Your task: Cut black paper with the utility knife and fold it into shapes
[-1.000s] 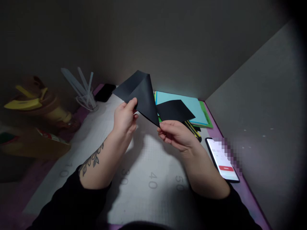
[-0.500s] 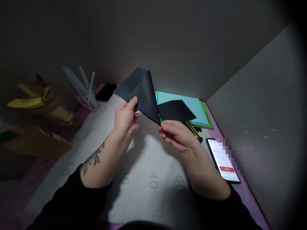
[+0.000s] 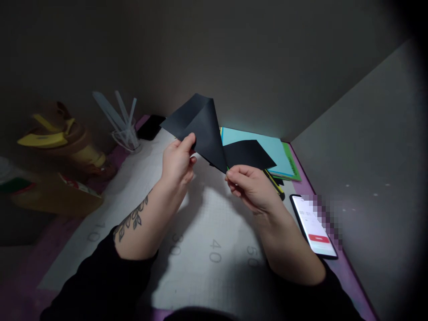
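A folded sheet of black paper (image 3: 200, 125) is held up above the white gridded mat (image 3: 214, 214). My left hand (image 3: 179, 158) grips its lower left edge, thumb on top and fingers curled beneath. At the sheet's pointed lower right corner, my right hand (image 3: 247, 185) pinches the tip between thumb and fingers. Behind my right hand, another black paper piece (image 3: 249, 154) lies over light blue sheets (image 3: 274, 154). A yellow and black tool (image 3: 277, 187) is partly hidden by that hand.
A lit phone (image 3: 314, 227) lies at the right edge. On the left stand a clear cup (image 3: 129, 140) with strips, a brown and yellow figure (image 3: 73, 145) and a yellowish box (image 3: 63, 196). A dark phone-like object (image 3: 151, 127) lies behind the mat.
The view has shifted slightly, so most things appear a little further right. Both hands keep their hold on the black paper, whose folded part looks slightly flatter.
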Available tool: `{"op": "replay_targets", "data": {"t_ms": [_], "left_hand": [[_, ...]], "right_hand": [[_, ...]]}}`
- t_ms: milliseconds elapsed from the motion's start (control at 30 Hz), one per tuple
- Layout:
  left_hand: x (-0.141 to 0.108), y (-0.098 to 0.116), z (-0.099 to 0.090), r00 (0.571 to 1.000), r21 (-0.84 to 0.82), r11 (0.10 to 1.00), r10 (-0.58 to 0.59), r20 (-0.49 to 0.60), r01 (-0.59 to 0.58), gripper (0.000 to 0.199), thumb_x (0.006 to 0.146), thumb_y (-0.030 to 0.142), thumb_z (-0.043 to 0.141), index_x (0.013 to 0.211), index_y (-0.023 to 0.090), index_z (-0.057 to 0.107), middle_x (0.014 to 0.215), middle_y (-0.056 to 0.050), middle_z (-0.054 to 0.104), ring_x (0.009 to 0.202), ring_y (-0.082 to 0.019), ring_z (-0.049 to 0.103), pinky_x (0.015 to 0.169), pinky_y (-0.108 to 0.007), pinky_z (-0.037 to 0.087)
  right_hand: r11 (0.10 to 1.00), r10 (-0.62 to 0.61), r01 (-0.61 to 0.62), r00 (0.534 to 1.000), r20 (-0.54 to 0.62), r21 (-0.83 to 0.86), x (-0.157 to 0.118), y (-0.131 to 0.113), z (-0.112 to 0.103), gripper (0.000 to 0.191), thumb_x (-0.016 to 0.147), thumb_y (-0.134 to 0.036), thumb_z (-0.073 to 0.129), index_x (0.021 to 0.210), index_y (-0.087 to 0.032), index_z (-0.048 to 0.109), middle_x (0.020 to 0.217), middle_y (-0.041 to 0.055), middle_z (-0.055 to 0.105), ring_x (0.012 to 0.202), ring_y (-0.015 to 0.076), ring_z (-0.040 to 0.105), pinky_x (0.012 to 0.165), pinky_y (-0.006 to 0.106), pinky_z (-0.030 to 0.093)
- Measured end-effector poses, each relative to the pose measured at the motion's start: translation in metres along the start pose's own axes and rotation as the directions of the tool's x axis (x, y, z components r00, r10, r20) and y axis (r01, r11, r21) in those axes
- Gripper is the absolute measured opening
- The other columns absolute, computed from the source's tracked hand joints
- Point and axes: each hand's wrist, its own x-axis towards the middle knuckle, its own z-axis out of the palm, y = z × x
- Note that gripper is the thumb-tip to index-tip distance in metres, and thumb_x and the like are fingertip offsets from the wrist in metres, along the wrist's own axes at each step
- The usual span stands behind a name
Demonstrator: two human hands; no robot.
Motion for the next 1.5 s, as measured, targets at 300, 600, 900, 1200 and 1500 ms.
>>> {"op": "replay_targets", "data": {"t_ms": [300,600,900,1200,1500], "left_hand": [[-0.0003,0.0008,-0.0003,1.000,0.022,1.000,-0.001,0.015,0.000,0.025,0.068,0.020,0.072,0.059,0.017,0.050,0.056,0.004,0.051,0.045,-0.005,0.042,0.036,-0.016,0.023],[0.0027,0.0008,-0.0025,1.000,0.032,0.999,0.001,0.028,-0.002,0.027,0.065,0.023,0.077,0.060,0.017,0.051,0.055,0.004,0.051,0.045,-0.005,0.043,0.038,-0.016,0.024],[0.0047,0.0020,-0.0049,1.000,0.071,0.997,-0.010,0.016,0.009,0.029,0.064,0.025,0.080,0.059,0.016,0.053,0.055,0.004,0.053,0.048,-0.006,0.048,0.044,-0.017,0.031],[0.0023,0.0065,-0.0027,0.998,0.008,0.999,-0.032,0.045,0.032,0.023,0.061,0.019,0.081,0.059,0.015,0.059,0.055,0.003,0.054,0.047,-0.005,0.046,0.046,-0.017,0.039],[0.0032,0.0054,-0.0030,0.998,-0.005,0.999,-0.035,0.058,0.035,0.020,0.066,0.016,0.078,0.058,0.014,0.060,0.056,0.003,0.056,0.047,-0.004,0.047,0.047,-0.017,0.042]], "right_hand": [[0.996,-0.084,0.084,0.996,-0.038,-0.019,0.0002,0.0025,0.0017,0.015,0.062,-0.024,0.066,0.053,-0.018,0.056,0.048,-0.0044,0.049,0.040,0.0051,0.035,0.039,0.021,0.021],[0.996,-0.082,0.083,0.995,-0.059,0.015,0.0016,0.0059,0.0048,0.009,0.060,-0.020,0.060,0.052,-0.019,0.054,0.047,-0.0051,0.046,0.041,0.0056,0.034,0.039,0.021,0.020],[0.996,-0.088,0.089,0.993,-0.084,0.010,0.0019,0.0054,0.0044,0.008,0.058,-0.020,0.060,0.052,-0.019,0.056,0.046,-0.0046,0.047,0.041,0.0064,0.035,0.039,0.021,0.020],[0.989,-0.138,0.133,0.987,-0.083,-0.064,0.0038,0.0095,0.0004,0.009,0.061,-0.019,0.059,0.054,-0.019,0.056,0.046,-0.0053,0.046,0.041,0.0069,0.035,0.041,0.022,0.021],[0.991,-0.126,0.122,0.988,-0.089,-0.056,0.0029,0.0074,-0.0002,0.010,0.062,-0.018,0.059,0.053,-0.019,0.055,0.045,-0.0054,0.045,0.041,0.0071,0.035,0.041,0.022,0.021]]}}
